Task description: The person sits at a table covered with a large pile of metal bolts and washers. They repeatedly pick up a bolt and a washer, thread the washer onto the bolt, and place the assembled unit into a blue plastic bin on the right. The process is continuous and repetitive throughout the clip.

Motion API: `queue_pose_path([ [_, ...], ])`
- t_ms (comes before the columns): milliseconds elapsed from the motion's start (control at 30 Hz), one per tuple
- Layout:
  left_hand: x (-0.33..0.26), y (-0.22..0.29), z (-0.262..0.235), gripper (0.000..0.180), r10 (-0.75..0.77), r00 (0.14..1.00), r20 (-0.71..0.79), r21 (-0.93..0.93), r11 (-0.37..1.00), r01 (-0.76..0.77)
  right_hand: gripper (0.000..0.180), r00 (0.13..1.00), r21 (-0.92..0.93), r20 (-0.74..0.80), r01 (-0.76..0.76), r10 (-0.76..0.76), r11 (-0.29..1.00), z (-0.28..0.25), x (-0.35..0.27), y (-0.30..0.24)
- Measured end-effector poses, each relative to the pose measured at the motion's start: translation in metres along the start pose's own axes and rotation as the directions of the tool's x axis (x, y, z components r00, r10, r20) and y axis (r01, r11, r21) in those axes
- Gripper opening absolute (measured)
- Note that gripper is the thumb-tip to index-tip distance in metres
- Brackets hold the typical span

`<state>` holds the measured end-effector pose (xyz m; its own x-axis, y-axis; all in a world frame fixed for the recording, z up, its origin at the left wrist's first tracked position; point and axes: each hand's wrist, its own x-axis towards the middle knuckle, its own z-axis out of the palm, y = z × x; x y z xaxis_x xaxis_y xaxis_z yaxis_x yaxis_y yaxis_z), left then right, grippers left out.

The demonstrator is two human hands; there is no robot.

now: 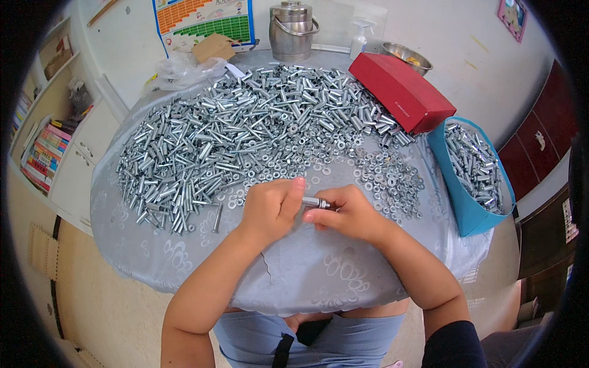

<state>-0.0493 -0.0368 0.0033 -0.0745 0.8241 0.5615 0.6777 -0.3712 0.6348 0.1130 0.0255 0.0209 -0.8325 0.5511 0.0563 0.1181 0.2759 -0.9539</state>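
1. A round desk (184, 257) under a grey patterned cloth fills the middle of the frame.
2. A wide heap of silver metal sleeves and bolts (245, 129) covers its upper half, thinning into loose washers (386, 178) at centre right.
3. A long red box (402, 92) lies tilted at upper right, touching the heap.
4. A blue bag (466, 208) at the right edge of the desk holds more silver parts.
5. A chart poster (202, 21) with orange and green blocks hangs on the wall at upper centre-left, a brown cardboard packet (213, 46) just below it.
6. A steel lidded pail (292, 30) stands at top centre.
7. The left hand (270, 208) and right hand (343, 214) meet at the centre of the frame.
8. A small silver bolt (316, 202) sits between them, both sets of fingers pinching it, just above the cloth.
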Motion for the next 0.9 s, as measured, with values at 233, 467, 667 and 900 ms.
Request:
queue_pose_path([
  [233,0.0,0.004,0.0,0.045,0.072,0.997,-0.018,-0.043,0.996,-0.073,0.033,0.999,0.001,0.042,0.029,-0.029,1.0,-0.002,-0.003,0.007],
  [467,-0.001,0.002,-0.002,0.043,0.1,0.994,-0.045,-0.035,0.994,-0.101,0.028,0.997,-0.004,0.071,-0.038,0.038,0.999,0.002,-0.002,0.0],
  [667,0.001,0.003,0.0,0.038,0.075,0.997,-0.032,-0.013,0.997,-0.076,0.023,0.996,0.121,-0.028,0.087,-0.084,0.989,0.0,-0.002,-0.001],
  [900,0.0,-0.006,0.002,0.044,-0.041,0.999,-0.029,-0.186,0.982,0.035,0.031,0.978,0.509,-0.172,0.192,-0.119,0.839,-0.041,0.0,-0.007],
])
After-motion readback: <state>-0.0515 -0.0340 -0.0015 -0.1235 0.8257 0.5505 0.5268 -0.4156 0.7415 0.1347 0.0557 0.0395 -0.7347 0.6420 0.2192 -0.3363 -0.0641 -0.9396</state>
